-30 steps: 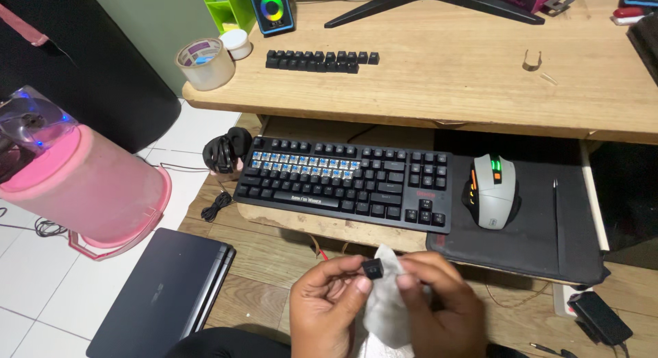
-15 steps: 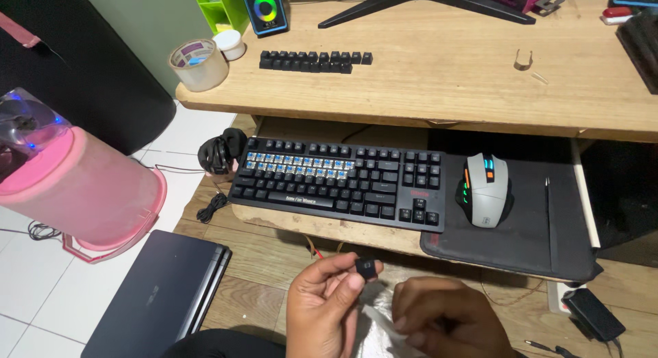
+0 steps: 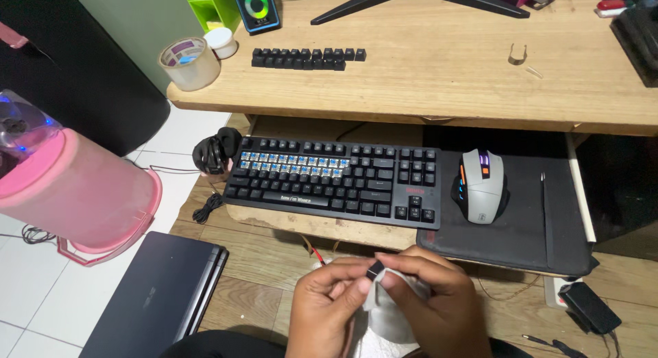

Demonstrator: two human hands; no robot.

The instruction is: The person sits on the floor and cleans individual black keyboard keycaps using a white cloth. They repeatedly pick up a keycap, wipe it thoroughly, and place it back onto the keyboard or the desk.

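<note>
My left hand (image 3: 327, 303) pinches a small black keycap (image 3: 374, 269) between thumb and fingers. My right hand (image 3: 432, 300) holds a white wipe (image 3: 387, 317) pressed against that keycap. Both hands are low in the view, in front of the black keyboard (image 3: 329, 182), which has two rows of bare blue switches where caps are off. A double row of removed black keycaps (image 3: 307, 57) lies on the wooden desk (image 3: 439, 70) above. A metal keycap puller (image 3: 517, 54) rests further right on the desk.
A grey mouse (image 3: 480, 187) sits on a black pad (image 3: 528, 228) right of the keyboard. A tape roll (image 3: 190, 63) and lit speaker (image 3: 256, 7) stand at the desk's left. A pink bucket (image 3: 75, 193), closed laptop (image 3: 157, 296) and power adapter (image 3: 589, 306) are on the floor.
My right hand brought the white wipe back up against the keycap after lowering it half a second ago. The left hand kept hold of the keycap. The camera shifted slightly.
</note>
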